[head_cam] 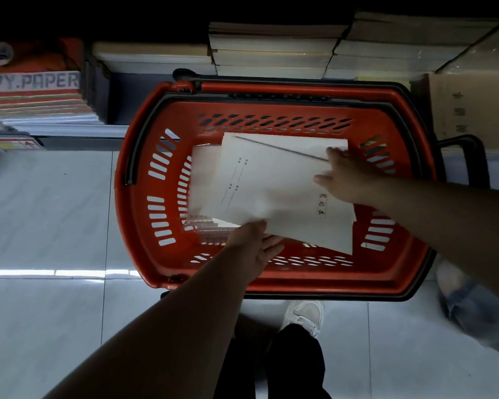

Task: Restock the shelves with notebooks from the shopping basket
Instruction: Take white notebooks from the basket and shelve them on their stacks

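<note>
Left hand (pixel 254 249): thumb above and fingers below, pinching the near edge of the top notebook (pixel 271 182), which is tilted over the red shopping basket (pixel 300 286). Cover print is too small to read. Right hand (pixel 346 177): fingers spread and extended, lying flat on the cover's right end. More notebooks (pixel 205 174) lie in the basket. Shelf package (pixel 32 80), far left: "OPY.PAPER".

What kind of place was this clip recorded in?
Most likely a stationery or office-supply shop aisle: a red shopping basket stands on a tiled floor before low shelves stacked with notebooks and reams whose label reads "OPY.PAPER".
</note>
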`<state>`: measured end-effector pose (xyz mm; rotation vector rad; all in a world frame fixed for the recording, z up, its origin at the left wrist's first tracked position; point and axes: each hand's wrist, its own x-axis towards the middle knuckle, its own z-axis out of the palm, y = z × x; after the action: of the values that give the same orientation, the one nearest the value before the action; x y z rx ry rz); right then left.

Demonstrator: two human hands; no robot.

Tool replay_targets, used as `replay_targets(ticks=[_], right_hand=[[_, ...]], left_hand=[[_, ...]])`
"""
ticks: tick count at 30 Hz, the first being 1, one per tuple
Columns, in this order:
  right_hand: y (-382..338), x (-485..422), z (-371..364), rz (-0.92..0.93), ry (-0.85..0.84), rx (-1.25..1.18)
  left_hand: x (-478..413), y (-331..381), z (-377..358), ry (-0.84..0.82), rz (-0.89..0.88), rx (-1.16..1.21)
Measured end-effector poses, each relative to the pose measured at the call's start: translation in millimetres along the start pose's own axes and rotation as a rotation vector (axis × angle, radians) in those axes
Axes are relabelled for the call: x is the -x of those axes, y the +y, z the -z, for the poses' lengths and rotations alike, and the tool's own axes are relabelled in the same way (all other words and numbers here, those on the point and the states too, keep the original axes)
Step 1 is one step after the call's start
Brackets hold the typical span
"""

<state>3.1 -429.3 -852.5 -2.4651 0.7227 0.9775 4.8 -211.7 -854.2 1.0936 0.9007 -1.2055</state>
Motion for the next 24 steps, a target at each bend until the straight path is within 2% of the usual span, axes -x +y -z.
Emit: replay_targets(ticks=[6, 8, 11, 15, 19, 24], right_hand=[[22.0, 5.6, -0.5, -0.047, -0.102, -0.043], [26.8, 12.3, -4.8, -0.067, -0.126, -0.167], [21.4, 27.9, -17.3, -0.093, -0.029, -0.437], [7.7, 49.1, -28.3, -0.102, -0.012, -0.673], [-7.7, 67.1, -26.5, -0.113, 0.065, -0.644], [-21.3, 81.2, -6.1, -0.105, 0.095, -0.652]], left_hand=[[-2.4, 0.7, 0.7, -0.002, 0.001, 0.022], [0.6, 1.4, -0.1, 0.047, -0.005, 0.053], [9.1, 1.3, 1.5, 0.068, -0.023, 0.021], [22.6, 8.5, 3.5, 0.089, -0.092, -0.131], [37.6, 22.3, 3.2, 0.202, -0.129, -0.257], [67.9, 41.8, -1.7, 0.177, -0.158, -0.253]])
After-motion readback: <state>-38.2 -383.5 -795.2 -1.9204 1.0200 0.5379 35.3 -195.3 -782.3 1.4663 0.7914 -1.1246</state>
